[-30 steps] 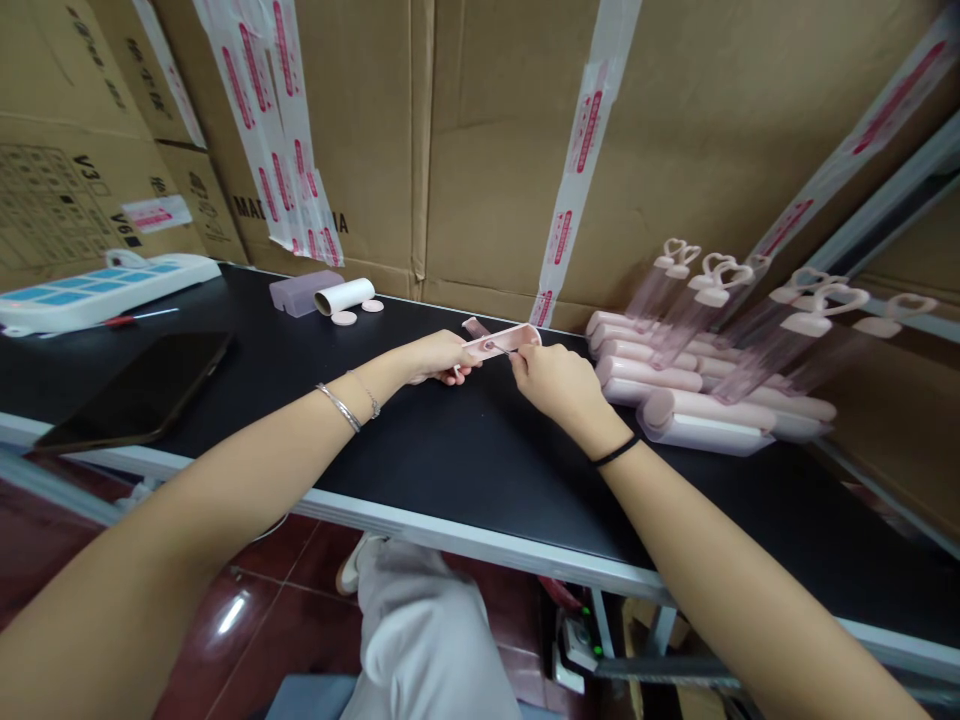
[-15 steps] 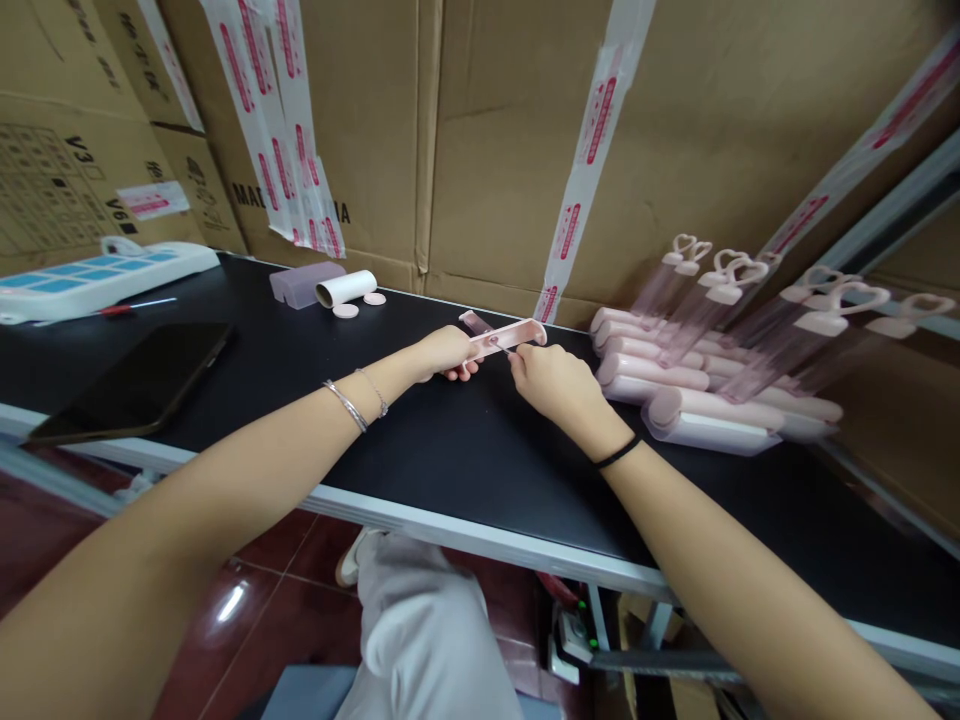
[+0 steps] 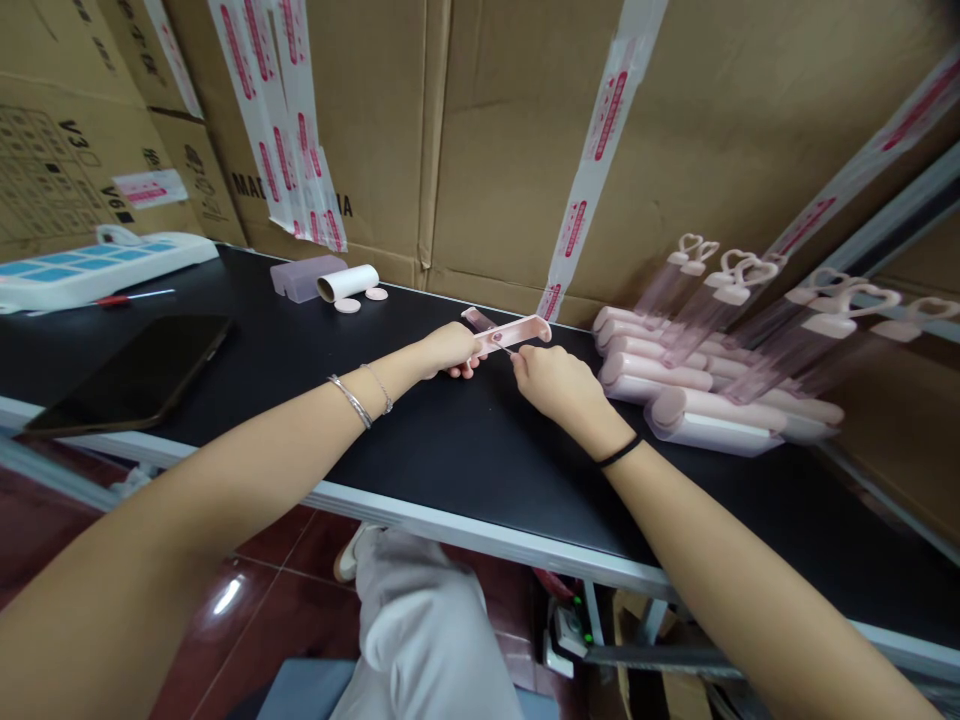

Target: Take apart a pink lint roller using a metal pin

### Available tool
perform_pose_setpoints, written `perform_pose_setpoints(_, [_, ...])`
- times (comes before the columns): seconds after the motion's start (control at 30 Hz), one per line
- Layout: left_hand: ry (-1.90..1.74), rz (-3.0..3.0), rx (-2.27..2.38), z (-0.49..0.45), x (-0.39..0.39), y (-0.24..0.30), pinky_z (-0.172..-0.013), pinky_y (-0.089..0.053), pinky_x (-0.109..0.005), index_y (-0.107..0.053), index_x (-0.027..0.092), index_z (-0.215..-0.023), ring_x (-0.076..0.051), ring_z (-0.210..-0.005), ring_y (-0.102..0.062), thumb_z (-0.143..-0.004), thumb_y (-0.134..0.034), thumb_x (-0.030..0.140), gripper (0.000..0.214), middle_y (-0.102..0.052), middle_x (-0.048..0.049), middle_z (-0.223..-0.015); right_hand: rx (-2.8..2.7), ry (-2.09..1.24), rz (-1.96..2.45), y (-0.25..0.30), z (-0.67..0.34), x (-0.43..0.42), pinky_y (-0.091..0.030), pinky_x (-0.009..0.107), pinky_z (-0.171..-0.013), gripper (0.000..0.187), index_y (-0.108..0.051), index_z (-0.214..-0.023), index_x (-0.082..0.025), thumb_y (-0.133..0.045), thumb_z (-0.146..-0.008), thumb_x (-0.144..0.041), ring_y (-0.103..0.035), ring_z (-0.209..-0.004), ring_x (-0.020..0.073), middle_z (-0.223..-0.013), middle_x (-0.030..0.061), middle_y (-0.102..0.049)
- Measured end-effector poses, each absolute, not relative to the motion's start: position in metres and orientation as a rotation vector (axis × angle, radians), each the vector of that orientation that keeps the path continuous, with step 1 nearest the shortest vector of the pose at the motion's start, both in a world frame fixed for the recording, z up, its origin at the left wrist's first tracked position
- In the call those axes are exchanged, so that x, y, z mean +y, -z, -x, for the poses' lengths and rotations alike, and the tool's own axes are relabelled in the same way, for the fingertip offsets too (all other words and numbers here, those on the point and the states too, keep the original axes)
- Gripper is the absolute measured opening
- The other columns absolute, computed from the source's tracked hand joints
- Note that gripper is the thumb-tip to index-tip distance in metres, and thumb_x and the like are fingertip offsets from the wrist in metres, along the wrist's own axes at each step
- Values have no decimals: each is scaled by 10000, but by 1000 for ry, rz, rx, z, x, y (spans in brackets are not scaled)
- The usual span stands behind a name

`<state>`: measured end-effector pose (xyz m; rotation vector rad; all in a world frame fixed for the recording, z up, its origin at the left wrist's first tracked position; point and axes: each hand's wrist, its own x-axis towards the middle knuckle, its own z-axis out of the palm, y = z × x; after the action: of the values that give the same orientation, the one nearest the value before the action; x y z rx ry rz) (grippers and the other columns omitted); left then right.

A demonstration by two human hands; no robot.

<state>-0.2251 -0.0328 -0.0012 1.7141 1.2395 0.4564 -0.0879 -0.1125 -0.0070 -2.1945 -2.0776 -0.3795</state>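
My left hand (image 3: 452, 350) is closed around one end of a long pale pink plastic piece (image 3: 525, 327) with an upturned end. A translucent purple-pink strip (image 3: 477, 320) shows behind it, crossing at an angle. In my closed right hand (image 3: 559, 385) is a tool with a thin metal shaft (image 3: 502, 346); its handle is hidden by the fingers. The shaft's tip meets the middle of the pink piece, near a small round feature. Both hands are above the black tabletop (image 3: 465, 450).
Several pink rollers (image 3: 660, 370) with upright heart-topped clear parts (image 3: 832, 310) stand at right. At back left are a purple case (image 3: 296, 280), a white tube (image 3: 352, 282) and two pink discs (image 3: 346, 306). A phone (image 3: 135, 370), red screwdriver (image 3: 116, 299) and power strip (image 3: 112, 266) lie left.
The whole view has shifted slightly. Both hands keep nearly the same pose, with the shaft still at the pink piece.
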Motion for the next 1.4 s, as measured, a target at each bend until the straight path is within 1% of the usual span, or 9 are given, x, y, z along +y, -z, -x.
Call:
perform_pose_setpoints(0.3, [-439,-1735,1291,225,-37,-3,-415,-258,-205,-505,145,-679,-67,-428,-439,-889,-476,509,422,-440,31,-515,-2062,419,2230,3,89,-114,-515,398,-716,393,-627,-1004,-179,-273,-955,-342,-691,-840,304,-920,145,-685])
perform_pose_setpoints(0.4, [-447,-1790,1334,224,-40,-5,-443,-300,-207,-524,148,-687,-80,-447,-474,-882,-481,507,410,-476,17,-514,-2070,421,2231,4,89,-114,-515,398,-719,388,-621,-1011,-180,-274,-956,-346,-690,-851,305,-946,151,-683])
perform_pose_setpoints(0.53, [-431,-1881,1399,223,-40,-2,-485,-350,-208,-552,148,-702,-112,-500,-556,-857,-521,447,338,-531,-3,-517,-2072,394,2258,9,93,-114,-517,394,-713,398,-600,-1032,-169,-245,-967,-337,-694,-853,304,-938,161,-679])
perform_pose_setpoints(0.67, [-410,-1963,1415,221,-33,6,-485,-365,-223,-572,142,-699,-141,-531,-600,-832,-538,359,257,-602,-45,-571,-1995,304,2306,18,102,-112,-520,368,-709,386,-564,-1066,-161,-220,-979,-311,-699,-851,280,-921,154,-679])
perform_pose_setpoints(0.83, [-340,-2071,1471,220,-28,8,-482,-356,-228,-598,134,-682,-136,-489,-571,-805,-550,311,221,-622,-64,-551,-1942,261,2317,26,109,-109,-520,354,-723,371,-545,-1056,-142,-213,-982,-290,-701,-856,262,-952,165,-677])
perform_pose_setpoints(1.03, [-274,-2170,1469,215,-27,8,-482,-363,-248,-614,137,-640,-135,-435,-529,-797,-529,255,214,-588,-46,-516,-1929,159,2296,25,107,-106,-517,392,-751,391,-557,-1060,-133,-209,-979,-292,-694,-901,286,-1001,189,-670])
perform_pose_setpoints(1.13, [-316,-2152,1475,213,-25,10,-476,-367,-256,-603,142,-642,-133,-421,-511,-817,-516,299,250,-563,-39,-515,-1922,124,2291,24,106,-105,-516,392,-766,405,-567,-1069,-133,-206,-979,-292,-691,-917,286,-1013,187,-671])
perform_pose_setpoints(1.27, [-342,-2077,1490,213,-21,13,-462,-359,-263,-548,150,-569,-126,-398,-482,-870,-437,443,435,-522,-42,-493,-1916,113,2287,26,104,-102,-514,385,-773,418,-583,-1073,-136,-207,-980,-294,-688,-926,281,-1001,188,-672])
perform_pose_setpoints(1.4, [-372,-2009,1542,213,-21,12,-474,-368,-263,-565,149,-601,-133,-419,-494,-869,-434,493,455,-506,-38,-478,-1915,104,2289,27,102,-101,-515,383,-774,417,-590,-1073,-136,-216,-980,-296,-684,-941,284,-987,190,-674])
